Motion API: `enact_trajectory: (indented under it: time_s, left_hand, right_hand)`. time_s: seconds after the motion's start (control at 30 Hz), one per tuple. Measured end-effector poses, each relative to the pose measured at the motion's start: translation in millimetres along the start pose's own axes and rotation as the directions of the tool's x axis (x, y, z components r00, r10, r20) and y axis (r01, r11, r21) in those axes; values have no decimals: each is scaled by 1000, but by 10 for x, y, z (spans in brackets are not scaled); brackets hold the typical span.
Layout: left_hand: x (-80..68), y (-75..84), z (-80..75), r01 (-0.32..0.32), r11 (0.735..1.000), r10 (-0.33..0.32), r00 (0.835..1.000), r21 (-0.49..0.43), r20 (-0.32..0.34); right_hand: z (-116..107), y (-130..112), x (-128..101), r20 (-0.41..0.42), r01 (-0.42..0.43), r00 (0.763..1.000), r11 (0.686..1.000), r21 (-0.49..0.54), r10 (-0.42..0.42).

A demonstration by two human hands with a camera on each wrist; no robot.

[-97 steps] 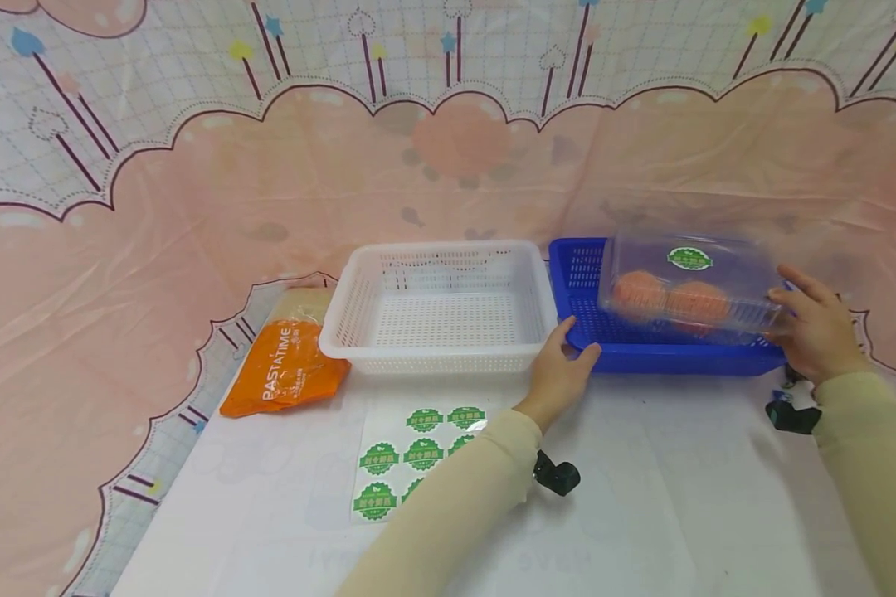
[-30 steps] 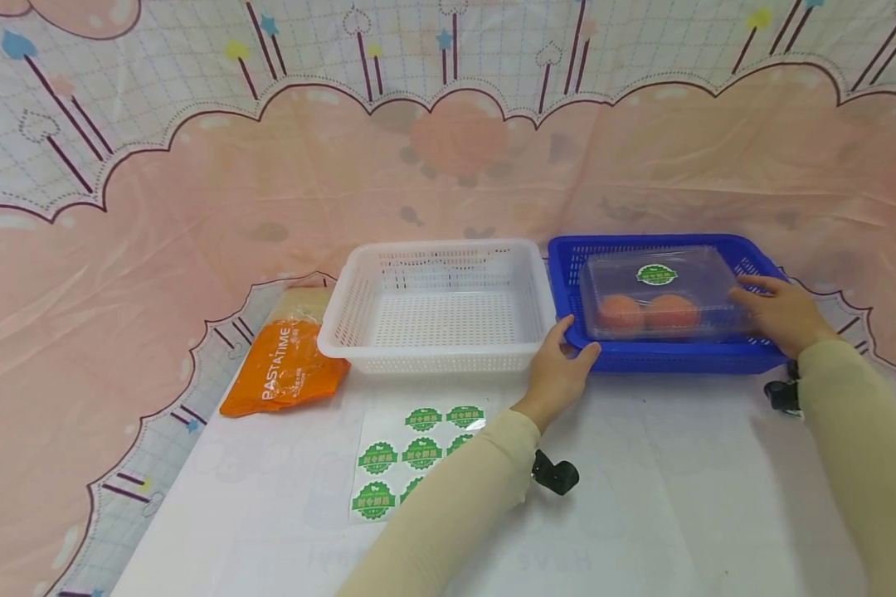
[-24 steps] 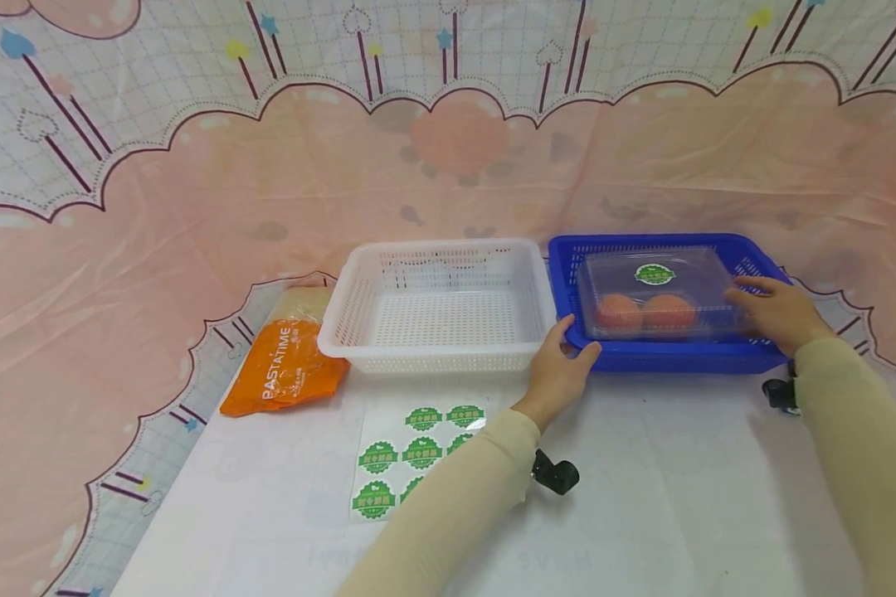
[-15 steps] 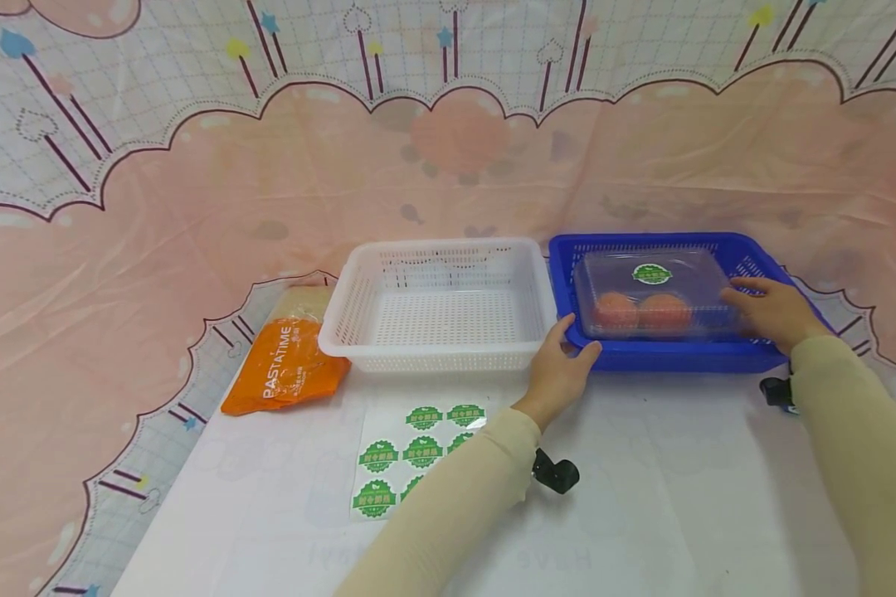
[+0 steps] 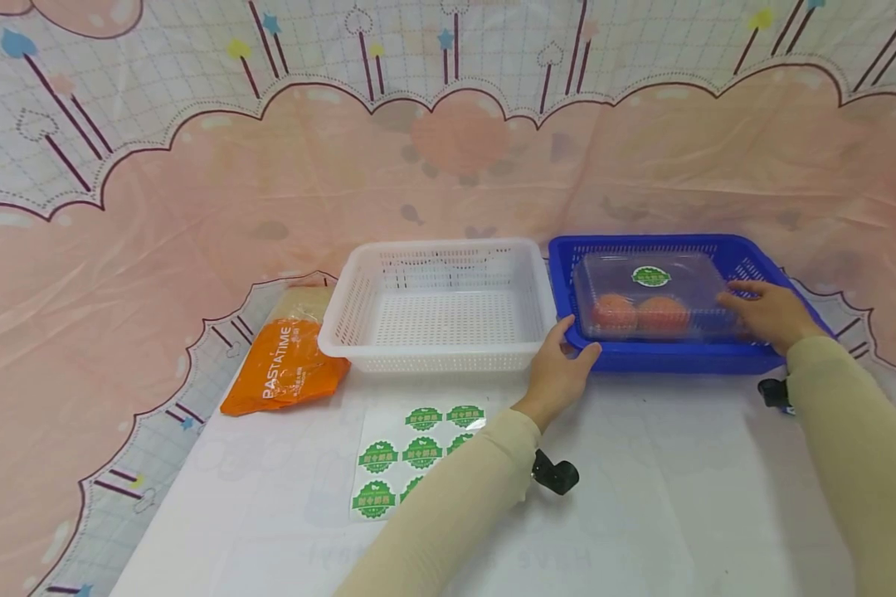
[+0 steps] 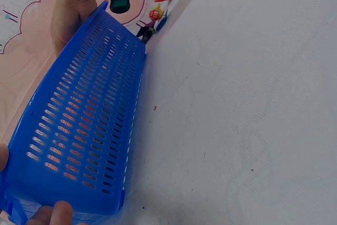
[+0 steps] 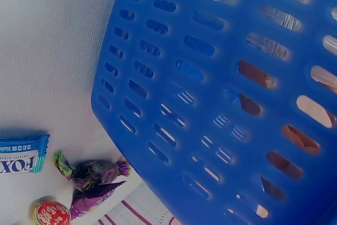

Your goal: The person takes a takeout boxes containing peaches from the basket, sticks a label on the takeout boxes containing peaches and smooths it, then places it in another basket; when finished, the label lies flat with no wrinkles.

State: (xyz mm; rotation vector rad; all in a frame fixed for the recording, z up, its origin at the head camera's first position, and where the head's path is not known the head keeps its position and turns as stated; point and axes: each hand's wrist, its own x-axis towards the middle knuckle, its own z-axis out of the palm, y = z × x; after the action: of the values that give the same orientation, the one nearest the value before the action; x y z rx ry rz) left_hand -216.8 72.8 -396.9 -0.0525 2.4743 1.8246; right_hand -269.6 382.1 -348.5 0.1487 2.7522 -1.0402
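Observation:
A clear plastic box (image 5: 687, 278) with a green round sticker on its lid lies inside the blue basket (image 5: 679, 361). Two orange round fruits (image 5: 663, 315) show through its near side. At the box's right end is my right hand (image 5: 772, 315), its fingers bent over that edge; the basket wall hides the thumb. My left hand (image 5: 555, 377) grips the basket's near left corner, fingertips (image 6: 61, 213) around it in the left wrist view. Only the basket's slotted outer wall (image 7: 174, 51) shows in the right wrist view; that hand is hidden behind it.
A white basket (image 5: 440, 362) stands left of the blue one, with an orange bag (image 5: 291, 365) beside it. Nearer lies a sheet of green stickers (image 5: 422, 453), partly under the left sleeve. Wrapped sweets (image 7: 95, 175) lie by the blue basket's right end.
The clear box came down from a tilted position above the blue basket to lie inside it, then slid slightly left with the right hand. The left hand stayed at the corner.

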Motion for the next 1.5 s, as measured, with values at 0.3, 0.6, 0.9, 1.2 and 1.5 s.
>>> enact_trajectory:
  time_s: [0.3,0.6,0.9,1.2,1.5]
  left_hand:
    - [3,-8,3,-10,1000,10,1000,-4,-5]
    - [8,-20,7,-7,1000,7,1000,-4,-4]
    - [1,-16,4,-8,1000,8,1000,1,-8]
    - [7,-17,5,-12,1000,12,1000,3,-7]
    - [24,-27,7,-10,1000,10,1000,8,2]
  right_hand:
    - [33,-30,14,0,46,999,998,-40,-46]
    - [57,-36,29,10,17,1000,998,-63,-17]
    - [70,-44,50,21,14,1000,998,-66,-13]
    - [78,-77,52,30,26,999,996,-85,-24]
    - [80,-74,59,-7,35,999,996,-76,-36]
